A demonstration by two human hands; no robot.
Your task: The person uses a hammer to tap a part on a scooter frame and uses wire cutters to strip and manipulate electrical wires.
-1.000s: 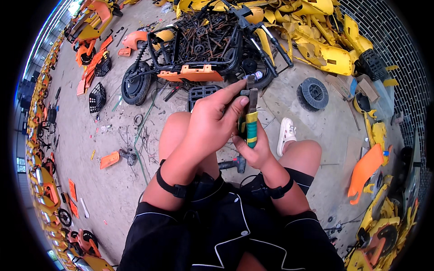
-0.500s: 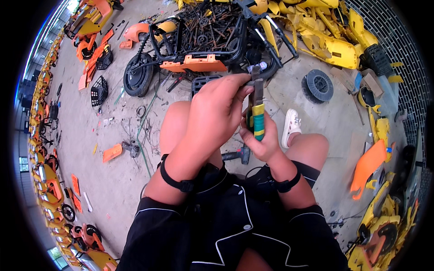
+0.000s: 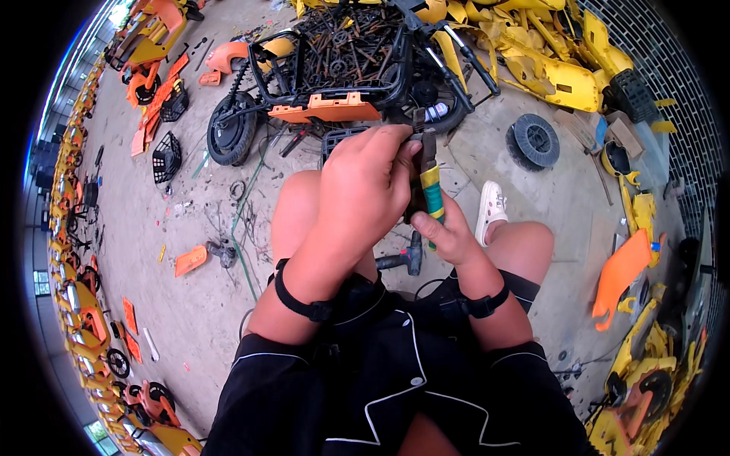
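Observation:
My right hand [image 3: 449, 237] is wrapped round a pair of pliers [image 3: 432, 191] with green and yellow handles. Their dark metal jaws point away from me, beside the fingertips of my left hand [image 3: 366, 176]. Those fingers are closed in a pinch at the jaws. A small dark piece [image 3: 419, 120] sticks up past the fingertips; its kind is too unclear to tell, and my left hand hides much of it. Both hands are close together above the floor, between my knees.
Ahead lies a stripped scooter frame [image 3: 334, 106] heaped with rusty metal parts [image 3: 353, 45]. A grey spool [image 3: 532, 142] sits to its right, near piled yellow panels [image 3: 555, 80]. On the floor below my hands lies a cordless drill [image 3: 411, 257]. Loose wires and a black basket [image 3: 166, 155] are at left.
The pliers have turned slightly in my right hand, their jaws moving a little left and the handles showing narrower. My left hand stays almost where it was, still pinching.

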